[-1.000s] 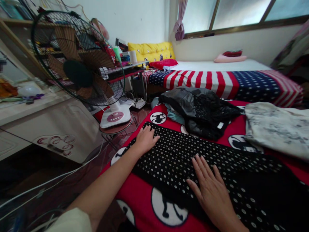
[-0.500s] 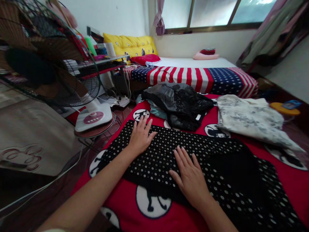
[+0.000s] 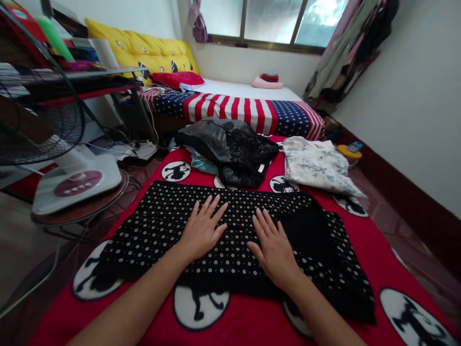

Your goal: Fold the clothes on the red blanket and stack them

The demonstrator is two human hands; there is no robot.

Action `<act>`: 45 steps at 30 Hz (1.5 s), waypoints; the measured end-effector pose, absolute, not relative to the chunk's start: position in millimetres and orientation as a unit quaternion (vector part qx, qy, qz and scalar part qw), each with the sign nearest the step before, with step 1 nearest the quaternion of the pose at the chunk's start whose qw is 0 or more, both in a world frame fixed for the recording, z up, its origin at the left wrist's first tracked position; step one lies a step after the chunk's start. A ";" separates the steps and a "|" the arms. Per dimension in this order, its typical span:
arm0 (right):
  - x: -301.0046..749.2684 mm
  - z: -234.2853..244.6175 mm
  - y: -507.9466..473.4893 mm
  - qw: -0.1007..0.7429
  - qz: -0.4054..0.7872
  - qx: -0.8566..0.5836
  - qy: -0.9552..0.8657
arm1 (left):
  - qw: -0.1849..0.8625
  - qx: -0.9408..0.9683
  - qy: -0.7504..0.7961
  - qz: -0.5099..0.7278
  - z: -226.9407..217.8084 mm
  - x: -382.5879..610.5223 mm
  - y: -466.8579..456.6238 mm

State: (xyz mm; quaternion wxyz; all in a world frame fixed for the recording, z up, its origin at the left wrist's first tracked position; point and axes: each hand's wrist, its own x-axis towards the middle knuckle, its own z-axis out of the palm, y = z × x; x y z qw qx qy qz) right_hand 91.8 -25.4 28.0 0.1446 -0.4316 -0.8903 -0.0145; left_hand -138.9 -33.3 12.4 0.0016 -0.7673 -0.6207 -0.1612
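Note:
A black garment with white dots [image 3: 154, 226] lies spread out, partly folded over, on a red blanket [image 3: 259, 317] printed with white circles and black figures. My left hand [image 3: 203, 228] rests flat on the middle of the dotted cloth, fingers spread. Palm down, my right hand [image 3: 272, 247] lies on it further right, beside a plain black patch where the dots stop. Neither hand grips anything. Just beyond the garment is a heap of black sheer clothing [image 3: 234, 149] with a white tag. To its right sits a folded white garment with grey flowers [image 3: 317, 163].
On the left, a fan [image 3: 77, 185] stands on a round stool [image 3: 86, 204], near a cluttered desk [image 3: 104, 72]. A bed with a stars-and-stripes cover [image 3: 230, 108] is at the back. A yellow stool [image 3: 349, 151] stands by the right wall.
The view has turned to the right. My left hand has slid across the cloth towards my right hand, and the garment's right part now lies more gathered in.

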 end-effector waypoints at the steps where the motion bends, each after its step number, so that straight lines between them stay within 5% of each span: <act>1: 96.4 24.1 -24.9 0.120 -0.015 -0.436 -0.892 | -0.003 -0.770 -0.619 -0.154 8.9 -138.6 -34.1; 10: 99.3 17.3 -48.4 0.120 -0.040 -0.377 -0.918 | -0.053 -0.844 -0.519 -0.127 12.6 -142.4 -69.0; 24: 69.3 -8.4 -56.2 0.215 -0.017 -0.323 -0.922 | -0.061 -0.697 -0.663 -0.266 35.6 -181.6 -97.1; 29: 70.3 13.9 -71.3 0.144 0.039 -0.304 -0.941 | -0.022 -0.674 -0.727 -0.127 17.3 -210.7 -109.2; 35: 134.5 38.6 -43.0 0.188 0.055 -0.474 -0.859 | -0.003 -0.692 -0.688 -0.218 4.8 -229.1 -82.9; 39: 199.2 28.4 -13.6 0.125 0.082 -0.621 -0.769 | -0.003 -0.680 -0.711 -0.180 7.0 -233.6 -58.2; 45: 141.6 59.7 25.9 0.178 0.099 -0.520 -0.829 | 0.017 -0.748 -0.643 -0.161 21.1 -173.4 -6.2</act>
